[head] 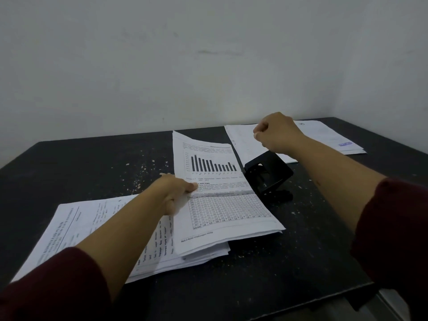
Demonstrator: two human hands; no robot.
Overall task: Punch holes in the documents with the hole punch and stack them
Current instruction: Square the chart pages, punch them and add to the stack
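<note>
A black hole punch (269,176) stands on the dark table (289,262), its lever raised. A document with a bar chart and a table grid (220,195) lies with its right edge at the punch's slot. My left hand (173,191) grips this document at its left edge, thumb on top. My right hand (276,133) hovers above and behind the punch, fingers curled into a loose fist with nothing in them. Under the chart document lies a larger stack of printed pages (92,230) at the left.
Another stack of white sheets (324,140) lies at the back right, partly hidden by my right hand. Small paper bits speckle the table. A pale wall rises behind the table's far edge. The table's front right corner drops off at the lower right.
</note>
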